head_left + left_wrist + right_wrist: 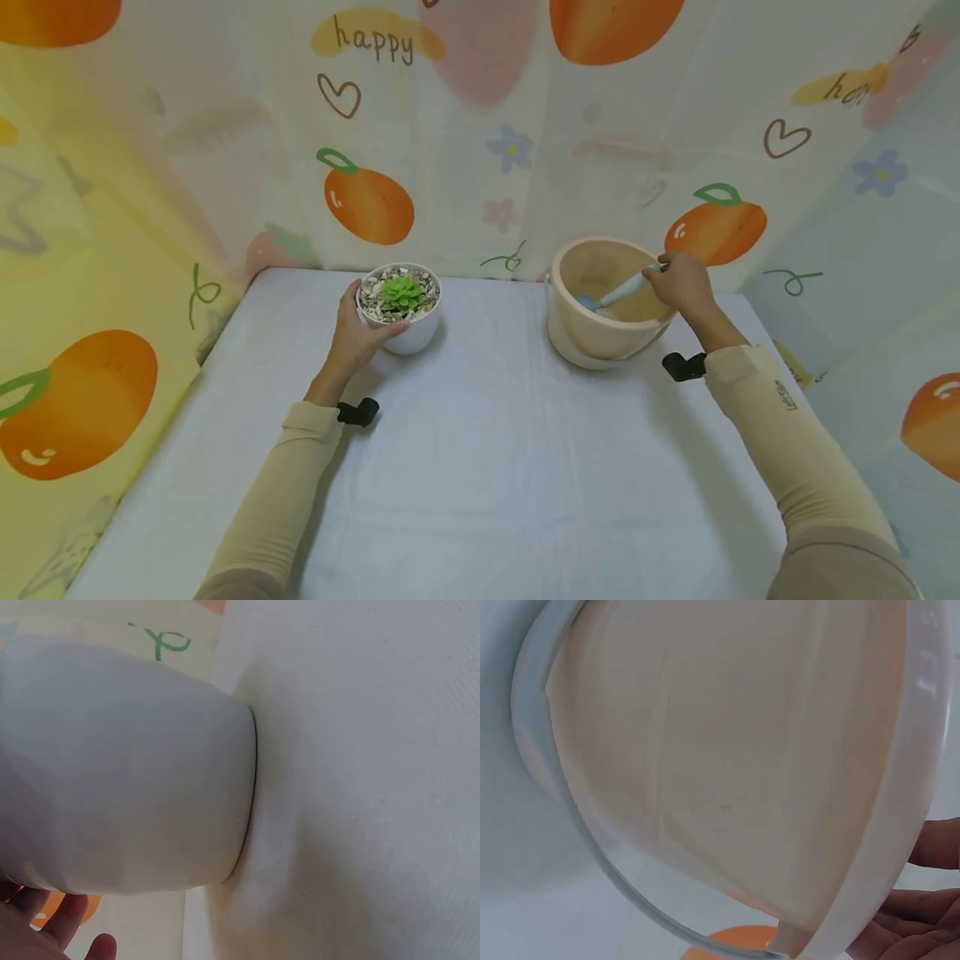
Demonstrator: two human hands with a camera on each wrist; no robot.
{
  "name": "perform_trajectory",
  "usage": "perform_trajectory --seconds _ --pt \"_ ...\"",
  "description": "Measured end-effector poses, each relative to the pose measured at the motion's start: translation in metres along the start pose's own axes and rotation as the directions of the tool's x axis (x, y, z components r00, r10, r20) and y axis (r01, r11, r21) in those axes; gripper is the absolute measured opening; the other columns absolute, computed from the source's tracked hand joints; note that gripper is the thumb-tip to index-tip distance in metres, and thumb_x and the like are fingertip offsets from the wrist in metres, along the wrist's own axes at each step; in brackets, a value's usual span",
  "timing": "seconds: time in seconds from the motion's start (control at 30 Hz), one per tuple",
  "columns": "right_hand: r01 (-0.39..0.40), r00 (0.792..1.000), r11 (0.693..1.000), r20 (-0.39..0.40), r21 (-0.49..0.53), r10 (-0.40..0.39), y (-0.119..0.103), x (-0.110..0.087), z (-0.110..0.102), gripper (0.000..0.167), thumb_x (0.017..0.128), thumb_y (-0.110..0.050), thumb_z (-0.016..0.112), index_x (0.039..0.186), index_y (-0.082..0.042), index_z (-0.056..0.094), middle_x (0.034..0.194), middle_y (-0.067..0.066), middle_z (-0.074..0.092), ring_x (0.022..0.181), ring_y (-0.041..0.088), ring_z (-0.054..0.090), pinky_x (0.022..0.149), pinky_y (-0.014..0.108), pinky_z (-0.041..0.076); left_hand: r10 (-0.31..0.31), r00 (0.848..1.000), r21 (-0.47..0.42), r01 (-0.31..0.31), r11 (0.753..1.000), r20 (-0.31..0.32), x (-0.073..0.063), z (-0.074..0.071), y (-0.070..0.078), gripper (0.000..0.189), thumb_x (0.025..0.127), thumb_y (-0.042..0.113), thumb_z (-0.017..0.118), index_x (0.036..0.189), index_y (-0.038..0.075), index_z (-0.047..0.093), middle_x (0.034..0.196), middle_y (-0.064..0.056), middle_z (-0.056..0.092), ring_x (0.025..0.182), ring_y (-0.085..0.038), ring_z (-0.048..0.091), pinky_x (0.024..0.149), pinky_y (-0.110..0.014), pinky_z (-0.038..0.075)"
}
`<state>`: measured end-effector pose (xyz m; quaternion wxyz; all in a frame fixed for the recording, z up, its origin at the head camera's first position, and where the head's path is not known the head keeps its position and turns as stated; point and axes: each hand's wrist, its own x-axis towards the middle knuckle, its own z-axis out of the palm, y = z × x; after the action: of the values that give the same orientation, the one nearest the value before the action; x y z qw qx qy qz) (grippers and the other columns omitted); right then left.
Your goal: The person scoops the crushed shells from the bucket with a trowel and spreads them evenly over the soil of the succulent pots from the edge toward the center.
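Note:
In the head view, a white flowerpot stands on the left part of the table, holding a green succulent among pebbles. My left hand grips the pot near its rim, thumb in front and fingers at the left side. The left wrist view shows the pot's smooth wall close up. At the right stands a cream bucket. Over its right rim, my right hand holds the handle of a small light blue shovel, tilted with its blue head down inside the bucket.
A white cloth covers the table. Behind it hangs a curtain printed with oranges and hearts. The bucket's thin bail handle hangs down its outer side.

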<state>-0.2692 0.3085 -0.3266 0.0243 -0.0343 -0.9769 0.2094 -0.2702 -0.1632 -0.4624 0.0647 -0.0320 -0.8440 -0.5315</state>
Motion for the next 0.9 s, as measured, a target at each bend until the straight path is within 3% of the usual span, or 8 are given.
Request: perform_trajectory --seconds 0.37,0.6,0.9 --pt "0.04 0.997 0.999 -0.065 -0.003 -0.04 0.005 -0.012 0.007 0.043 0.096 -0.019 0.055 0.121 0.016 0.056 0.119 0.035 0.059 0.101 0.048 0.058 0.087 0.056 0.048 -0.045 0.997 0.056 0.042 0.998 0.058 -0.007 0.0 0.002 0.116 0.078 0.043 0.08 0.157 0.009 0.002 0.159 -0.022 0.015 0.148 -0.037 0.018 0.117 -0.06 0.019" --pt "0.043 0.995 0.999 -0.089 0.005 -0.043 0.009 -0.018 0.009 0.045 0.096 -0.019 0.055 0.123 0.016 0.055 0.12 0.036 0.059 0.105 0.05 0.057 0.091 0.058 0.047 -0.057 0.997 0.079 0.052 0.995 0.06 -0.014 0.0 0.008 0.115 0.077 0.049 0.078 0.157 0.009 0.005 0.158 -0.021 0.018 0.147 -0.036 0.02 0.117 -0.059 0.02" --pt "0.004 0.997 0.984 -0.076 0.18 0.009 0.019 -0.027 0.0 0.052 0.1 -0.026 0.051 0.132 0.014 0.05 0.131 0.034 0.054 0.121 0.048 0.052 0.101 0.056 0.044 -0.016 0.999 0.08 0.011 0.997 0.051 -0.033 -0.007 0.005 0.099 0.085 0.042 0.072 0.156 0.006 0.013 0.153 -0.024 0.026 0.139 -0.038 0.03 0.111 -0.057 0.03"
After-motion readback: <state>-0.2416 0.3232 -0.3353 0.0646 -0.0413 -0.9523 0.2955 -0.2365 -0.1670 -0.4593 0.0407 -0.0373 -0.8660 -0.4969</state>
